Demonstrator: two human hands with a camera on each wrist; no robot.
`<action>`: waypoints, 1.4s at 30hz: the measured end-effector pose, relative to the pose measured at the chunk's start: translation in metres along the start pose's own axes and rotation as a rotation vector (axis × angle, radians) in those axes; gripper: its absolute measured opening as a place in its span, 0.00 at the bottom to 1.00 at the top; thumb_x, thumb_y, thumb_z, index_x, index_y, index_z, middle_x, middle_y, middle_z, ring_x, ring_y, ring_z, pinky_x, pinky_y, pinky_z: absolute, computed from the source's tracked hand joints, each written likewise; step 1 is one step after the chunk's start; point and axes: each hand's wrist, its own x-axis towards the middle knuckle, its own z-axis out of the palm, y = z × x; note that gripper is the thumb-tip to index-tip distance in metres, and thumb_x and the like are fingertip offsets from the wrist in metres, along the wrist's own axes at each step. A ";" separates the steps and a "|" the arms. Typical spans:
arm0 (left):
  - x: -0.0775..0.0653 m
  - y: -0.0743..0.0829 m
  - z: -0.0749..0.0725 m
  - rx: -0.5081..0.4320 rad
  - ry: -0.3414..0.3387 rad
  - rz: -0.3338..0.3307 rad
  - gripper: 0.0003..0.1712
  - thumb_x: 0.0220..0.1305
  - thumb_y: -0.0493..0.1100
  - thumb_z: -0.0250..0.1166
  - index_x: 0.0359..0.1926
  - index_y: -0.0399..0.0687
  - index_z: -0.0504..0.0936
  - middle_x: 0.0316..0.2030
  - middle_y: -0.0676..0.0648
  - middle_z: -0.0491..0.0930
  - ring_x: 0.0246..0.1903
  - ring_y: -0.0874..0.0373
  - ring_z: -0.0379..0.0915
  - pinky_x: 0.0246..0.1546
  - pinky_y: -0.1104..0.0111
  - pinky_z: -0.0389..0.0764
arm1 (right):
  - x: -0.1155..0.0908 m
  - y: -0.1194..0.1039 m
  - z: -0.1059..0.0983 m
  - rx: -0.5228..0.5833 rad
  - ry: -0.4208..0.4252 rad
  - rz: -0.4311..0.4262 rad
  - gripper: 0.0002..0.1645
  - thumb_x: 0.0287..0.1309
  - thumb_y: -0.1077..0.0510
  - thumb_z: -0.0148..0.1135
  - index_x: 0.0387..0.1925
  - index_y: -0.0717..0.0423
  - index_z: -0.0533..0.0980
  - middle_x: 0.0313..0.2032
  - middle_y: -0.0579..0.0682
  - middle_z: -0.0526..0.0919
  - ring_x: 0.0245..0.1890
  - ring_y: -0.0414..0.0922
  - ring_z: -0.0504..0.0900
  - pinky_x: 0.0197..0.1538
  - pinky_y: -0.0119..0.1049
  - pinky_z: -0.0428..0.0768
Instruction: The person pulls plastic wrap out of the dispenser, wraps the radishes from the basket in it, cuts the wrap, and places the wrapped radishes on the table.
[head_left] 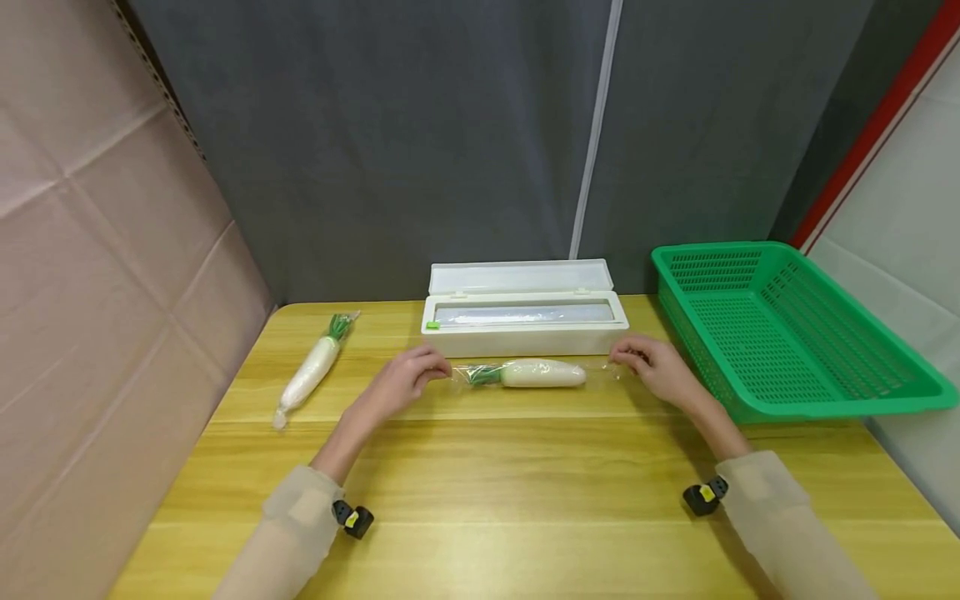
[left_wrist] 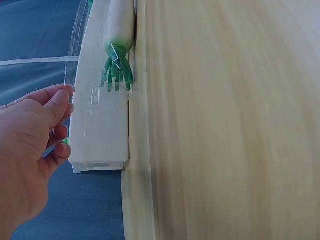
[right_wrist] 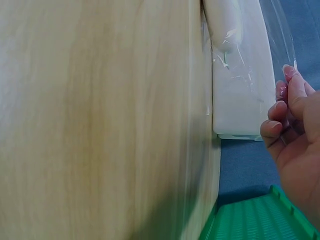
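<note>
A white radish (head_left: 543, 373) with green leaf stubs lies crosswise on the table, wrapped around with clear plastic film (head_left: 597, 372). My left hand (head_left: 405, 379) pinches the film's edge between thumb and forefinger, left of the green stubs (left_wrist: 118, 70). On the other side my right hand (head_left: 656, 367) pinches the film past the radish's bare tip, seen also in the right wrist view, where the film (right_wrist: 280, 35) stretches up from the fingertips. Right behind the radish stands a white film dispenser box (head_left: 525, 340) with its lid raised and a film roll inside.
Another radish (head_left: 311, 372), wrapped in film with a twisted end, lies at the table's left. A green plastic basket (head_left: 840, 408) stands at the right, close to my right forearm. A dark grey curtain (head_left: 412, 150) hangs behind the wooden table (head_left: 525, 500).
</note>
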 end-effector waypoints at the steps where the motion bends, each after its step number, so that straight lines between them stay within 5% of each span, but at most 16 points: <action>1: -0.001 0.000 0.000 -0.001 -0.010 -0.005 0.07 0.66 0.31 0.66 0.40 0.46 0.86 0.40 0.51 0.82 0.40 0.57 0.80 0.43 0.64 0.82 | 0.000 0.000 0.000 -0.002 -0.007 0.000 0.07 0.68 0.69 0.59 0.35 0.60 0.82 0.28 0.58 0.78 0.25 0.40 0.70 0.29 0.31 0.70; 11: -0.002 -0.004 0.005 0.054 -0.078 -0.005 0.11 0.65 0.32 0.68 0.43 0.51 0.89 0.39 0.53 0.81 0.38 0.61 0.77 0.41 0.67 0.81 | -0.002 0.009 0.000 -0.060 -0.059 -0.050 0.08 0.61 0.73 0.65 0.34 0.60 0.85 0.32 0.50 0.83 0.30 0.39 0.76 0.33 0.31 0.76; 22: 0.001 -0.007 0.009 0.115 -0.118 0.023 0.14 0.65 0.29 0.68 0.43 0.53 0.90 0.39 0.53 0.81 0.38 0.61 0.76 0.37 0.68 0.80 | 0.000 0.021 -0.001 -0.087 -0.147 -0.008 0.08 0.58 0.70 0.69 0.37 0.58 0.87 0.36 0.49 0.87 0.32 0.38 0.77 0.34 0.33 0.77; 35: 0.009 -0.012 0.018 0.260 -0.155 0.014 0.16 0.63 0.29 0.68 0.45 0.53 0.92 0.38 0.51 0.78 0.35 0.59 0.72 0.33 0.68 0.76 | 0.005 0.018 0.006 -0.171 -0.208 0.151 0.04 0.59 0.67 0.70 0.34 0.56 0.87 0.31 0.45 0.86 0.29 0.41 0.74 0.33 0.33 0.75; 42: 0.009 -0.010 0.023 0.287 -0.166 -0.016 0.13 0.64 0.32 0.69 0.43 0.52 0.92 0.39 0.51 0.78 0.35 0.59 0.73 0.32 0.68 0.77 | 0.005 0.019 0.008 -0.169 -0.213 0.164 0.02 0.58 0.64 0.72 0.34 0.57 0.87 0.30 0.46 0.86 0.29 0.40 0.75 0.33 0.33 0.75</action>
